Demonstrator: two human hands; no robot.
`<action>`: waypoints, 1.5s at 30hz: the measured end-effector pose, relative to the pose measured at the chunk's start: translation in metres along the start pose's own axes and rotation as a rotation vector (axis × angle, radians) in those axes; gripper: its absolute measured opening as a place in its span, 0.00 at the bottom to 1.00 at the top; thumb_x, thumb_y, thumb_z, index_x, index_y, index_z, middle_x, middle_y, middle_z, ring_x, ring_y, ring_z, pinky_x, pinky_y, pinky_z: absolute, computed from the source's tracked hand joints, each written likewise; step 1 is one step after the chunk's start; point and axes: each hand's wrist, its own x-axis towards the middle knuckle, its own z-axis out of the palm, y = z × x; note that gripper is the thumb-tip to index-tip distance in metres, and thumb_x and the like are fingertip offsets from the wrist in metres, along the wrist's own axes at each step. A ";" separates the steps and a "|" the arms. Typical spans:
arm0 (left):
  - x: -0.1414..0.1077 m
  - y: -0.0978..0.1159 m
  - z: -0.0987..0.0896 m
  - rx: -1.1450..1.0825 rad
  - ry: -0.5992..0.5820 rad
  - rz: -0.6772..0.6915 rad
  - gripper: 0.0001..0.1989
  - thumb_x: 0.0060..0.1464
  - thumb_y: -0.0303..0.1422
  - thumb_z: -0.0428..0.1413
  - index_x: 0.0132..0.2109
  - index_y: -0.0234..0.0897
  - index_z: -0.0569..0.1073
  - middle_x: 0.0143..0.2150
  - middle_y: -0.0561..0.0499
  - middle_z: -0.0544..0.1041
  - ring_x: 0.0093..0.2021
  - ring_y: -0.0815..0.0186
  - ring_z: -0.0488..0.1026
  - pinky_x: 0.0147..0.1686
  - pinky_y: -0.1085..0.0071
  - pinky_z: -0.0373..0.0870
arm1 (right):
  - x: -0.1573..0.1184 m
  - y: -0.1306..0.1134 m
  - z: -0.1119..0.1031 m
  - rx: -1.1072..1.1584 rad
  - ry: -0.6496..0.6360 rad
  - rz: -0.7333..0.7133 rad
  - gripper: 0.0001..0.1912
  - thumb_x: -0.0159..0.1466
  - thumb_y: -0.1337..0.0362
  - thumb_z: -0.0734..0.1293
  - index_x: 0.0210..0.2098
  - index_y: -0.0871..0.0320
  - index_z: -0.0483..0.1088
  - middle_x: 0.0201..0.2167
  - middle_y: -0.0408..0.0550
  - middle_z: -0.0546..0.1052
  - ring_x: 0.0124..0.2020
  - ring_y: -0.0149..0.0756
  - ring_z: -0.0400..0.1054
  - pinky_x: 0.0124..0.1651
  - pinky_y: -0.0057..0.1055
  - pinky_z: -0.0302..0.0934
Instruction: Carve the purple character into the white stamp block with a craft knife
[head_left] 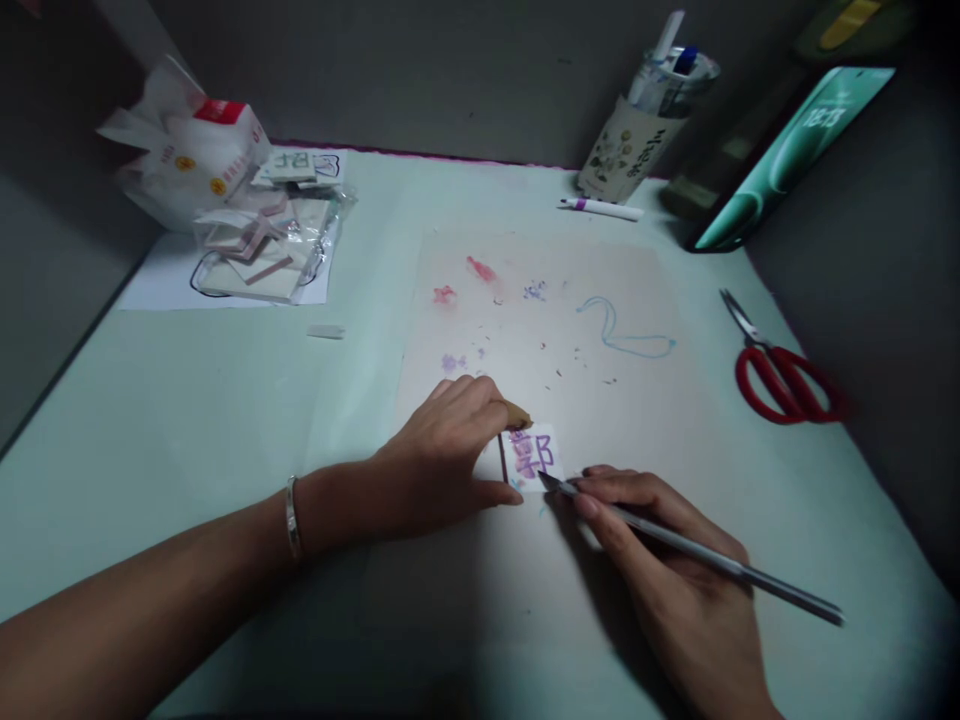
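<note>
My left hand [439, 465] is closed on a small white block [555, 470], with fingers at its far edge and the thumb at its near edge. A purple character is drawn on the block's top face, with purple smudges round it. A tan cover [517, 413] sits on one fingertip. In my right hand [679, 590] is a slim silver carving knife [675, 540], gripped like a pen. Its dark pointed tip is at the lower part of the character; whether it touches the surface I cannot tell. Both lie over a pale sheet [465, 590] marked with ink.
Red-handled scissors [780, 385] lie at the right. A lit phone [795, 160] leans behind them. At the back stand a pen cup [626, 145] and, before it, a purple marker [604, 209]. Bagged white blocks [259, 265] and a white plastic bag [184, 155] occupy the back left.
</note>
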 end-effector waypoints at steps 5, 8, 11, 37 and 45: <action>0.001 0.001 -0.002 -0.009 -0.020 -0.015 0.28 0.52 0.40 0.73 0.54 0.37 0.72 0.47 0.46 0.77 0.48 0.55 0.72 0.48 0.57 0.68 | 0.001 0.000 0.001 0.002 0.003 -0.009 0.04 0.67 0.59 0.73 0.36 0.50 0.82 0.36 0.47 0.85 0.46 0.47 0.80 0.51 0.45 0.75; 0.002 0.002 -0.004 -0.012 -0.039 -0.014 0.29 0.51 0.40 0.74 0.54 0.35 0.72 0.47 0.45 0.77 0.48 0.55 0.72 0.49 0.57 0.68 | 0.002 0.001 0.002 0.013 -0.005 -0.012 0.04 0.67 0.60 0.73 0.37 0.49 0.82 0.36 0.46 0.86 0.45 0.46 0.81 0.52 0.45 0.75; 0.002 0.002 -0.006 -0.014 -0.054 -0.005 0.29 0.51 0.40 0.74 0.54 0.34 0.72 0.47 0.44 0.76 0.47 0.55 0.72 0.48 0.57 0.68 | 0.002 0.002 0.003 0.006 0.005 -0.012 0.03 0.67 0.60 0.73 0.37 0.47 0.82 0.36 0.44 0.86 0.46 0.44 0.81 0.54 0.46 0.75; 0.005 0.014 -0.005 -0.085 0.006 -0.207 0.49 0.50 0.34 0.68 0.74 0.34 0.54 0.49 0.45 0.77 0.51 0.52 0.75 0.57 0.52 0.72 | -0.004 0.000 0.012 -0.034 0.046 -0.334 0.09 0.69 0.72 0.69 0.42 0.51 0.78 0.37 0.41 0.83 0.48 0.38 0.80 0.63 0.44 0.73; 0.008 0.025 -0.010 -0.257 -0.049 -0.363 0.51 0.48 0.34 0.68 0.74 0.37 0.53 0.51 0.45 0.77 0.54 0.50 0.76 0.59 0.48 0.72 | -0.006 0.000 0.015 -0.161 0.187 -0.604 0.14 0.64 0.81 0.71 0.42 0.57 0.76 0.36 0.44 0.80 0.41 0.35 0.78 0.61 0.47 0.73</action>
